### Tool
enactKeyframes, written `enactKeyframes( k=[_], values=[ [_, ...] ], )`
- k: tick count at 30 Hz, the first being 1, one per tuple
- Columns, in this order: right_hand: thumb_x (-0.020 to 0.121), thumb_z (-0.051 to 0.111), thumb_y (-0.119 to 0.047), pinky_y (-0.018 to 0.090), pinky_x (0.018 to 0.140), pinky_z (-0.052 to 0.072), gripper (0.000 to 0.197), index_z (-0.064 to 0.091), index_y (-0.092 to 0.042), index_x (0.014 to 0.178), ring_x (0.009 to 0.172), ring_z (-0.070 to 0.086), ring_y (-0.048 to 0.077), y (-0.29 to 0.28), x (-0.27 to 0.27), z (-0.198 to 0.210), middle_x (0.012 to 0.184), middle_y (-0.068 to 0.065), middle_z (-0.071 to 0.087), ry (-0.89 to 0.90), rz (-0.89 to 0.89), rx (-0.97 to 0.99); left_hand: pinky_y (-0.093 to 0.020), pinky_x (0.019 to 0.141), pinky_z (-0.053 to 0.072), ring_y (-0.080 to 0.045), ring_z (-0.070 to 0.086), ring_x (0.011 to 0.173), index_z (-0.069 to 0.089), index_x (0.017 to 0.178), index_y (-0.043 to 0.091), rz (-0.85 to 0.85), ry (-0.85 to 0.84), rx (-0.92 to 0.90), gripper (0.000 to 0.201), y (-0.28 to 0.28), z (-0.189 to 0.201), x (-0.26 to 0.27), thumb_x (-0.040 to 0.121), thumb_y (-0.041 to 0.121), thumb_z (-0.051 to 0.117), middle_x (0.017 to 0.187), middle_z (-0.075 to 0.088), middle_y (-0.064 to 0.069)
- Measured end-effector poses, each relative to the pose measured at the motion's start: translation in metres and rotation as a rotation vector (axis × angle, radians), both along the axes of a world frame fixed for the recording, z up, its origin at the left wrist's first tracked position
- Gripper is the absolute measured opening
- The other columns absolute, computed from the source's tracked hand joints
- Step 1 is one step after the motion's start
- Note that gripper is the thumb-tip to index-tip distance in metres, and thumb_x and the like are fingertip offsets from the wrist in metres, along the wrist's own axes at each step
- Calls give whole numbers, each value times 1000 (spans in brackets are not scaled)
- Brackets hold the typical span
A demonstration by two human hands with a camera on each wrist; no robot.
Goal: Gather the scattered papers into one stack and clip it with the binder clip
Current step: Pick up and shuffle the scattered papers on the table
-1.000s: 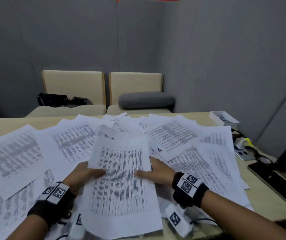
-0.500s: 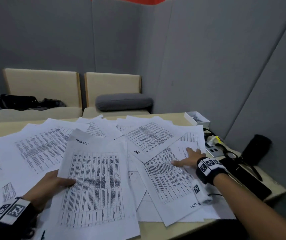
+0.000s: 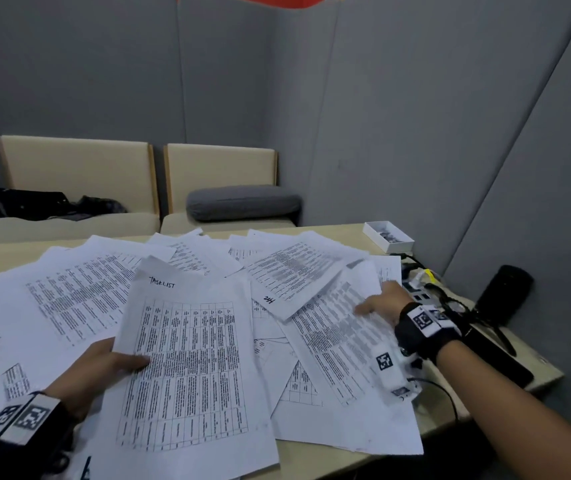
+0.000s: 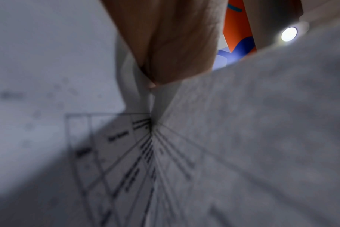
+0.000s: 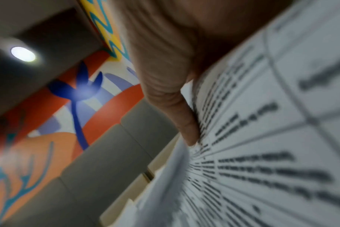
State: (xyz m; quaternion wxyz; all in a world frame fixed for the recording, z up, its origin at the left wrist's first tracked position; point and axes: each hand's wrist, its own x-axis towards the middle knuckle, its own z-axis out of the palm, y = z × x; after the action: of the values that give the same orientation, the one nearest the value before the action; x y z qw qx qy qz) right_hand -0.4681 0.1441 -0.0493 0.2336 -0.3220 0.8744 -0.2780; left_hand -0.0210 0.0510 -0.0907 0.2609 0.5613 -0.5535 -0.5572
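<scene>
Printed paper sheets (image 3: 79, 292) lie fanned out and overlapping across the beige table (image 3: 478, 403). My left hand (image 3: 104, 365) holds a gathered stack headed "TASKLIST" (image 3: 190, 358) at its left edge, thumb on top and fingers underneath. In the left wrist view the thumb (image 4: 165, 46) lies against the stack (image 4: 243, 138). My right hand (image 3: 381, 299) lies flat, fingers spread, on a loose printed sheet (image 3: 339, 341) at the right. In the right wrist view its thumb (image 5: 175, 99) rests on that sheet (image 5: 262, 138). I see no binder clip clearly.
A small white box (image 3: 388, 235) with dark small items sits at the table's far right corner. Beyond the right hand lie glasses (image 3: 450, 299), a black cylinder (image 3: 504, 294) and a dark flat device (image 3: 498, 358). Two beige seats with a grey cushion (image 3: 242, 202) stand behind the table.
My right hand let go of the stack and reached out to the right onto a loose sheet. The left hand kept holding the stack. The view swung right.
</scene>
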Motion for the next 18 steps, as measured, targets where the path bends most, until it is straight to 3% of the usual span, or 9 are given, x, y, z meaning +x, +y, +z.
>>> enactKeyframes(
  k=[2, 5, 7, 10, 14, 18],
  values=[
    [75, 79, -8, 35, 90, 49, 24, 61, -9, 91, 105, 62, 30, 2, 10, 29, 108, 11, 66, 6, 70, -126, -38, 62, 53, -37, 67, 67, 64, 96, -7, -6, -3, 9, 10, 1, 2, 0, 87, -7, 59, 69, 72, -17],
    [81, 78, -12, 34, 88, 50, 32, 67, -15, 110, 102, 67, 24, 6, 38, 86, 108, 4, 70, 106, 234, -251, -45, 70, 56, -43, 70, 77, 64, 102, -8, -4, 10, 41, 16, 0, 3, 1, 88, -7, 58, 88, 73, -26],
    [80, 79, -15, 32, 83, 53, 25, 72, -21, 104, 90, 71, 18, 9, 59, 122, 96, -1, 74, 214, 348, -294, -51, 75, 56, -47, 69, 83, 64, 104, -8, 1, 15, 54, 18, 0, 3, 1, 87, -7, 58, 94, 72, -29],
    [77, 82, -18, 39, 86, 58, 27, 74, -18, 103, 84, 74, 16, 18, 93, 164, 93, -3, 77, 251, 454, -423, -55, 83, 55, -49, 67, 90, 64, 107, -10, 9, 16, 57, 20, 0, 3, 0, 87, -7, 58, 99, 70, -31],
    [76, 84, -18, 30, 75, 59, 24, 73, -24, 96, 77, 74, 5, 35, 132, 205, 89, -11, 75, 186, 516, -650, -44, 80, 55, -48, 66, 97, 62, 112, -11, 23, 18, 62, 25, -1, 3, -1, 87, -8, 59, 106, 68, -32],
    [73, 86, -16, 35, 80, 60, 35, 72, -19, 105, 87, 75, 10, 29, 149, 218, 98, -5, 77, 54, 525, -857, -34, 69, 53, -38, 66, 85, 61, 111, -12, 29, 37, 62, 24, 1, 5, -2, 87, -11, 56, 107, 67, -30]
  ],
)
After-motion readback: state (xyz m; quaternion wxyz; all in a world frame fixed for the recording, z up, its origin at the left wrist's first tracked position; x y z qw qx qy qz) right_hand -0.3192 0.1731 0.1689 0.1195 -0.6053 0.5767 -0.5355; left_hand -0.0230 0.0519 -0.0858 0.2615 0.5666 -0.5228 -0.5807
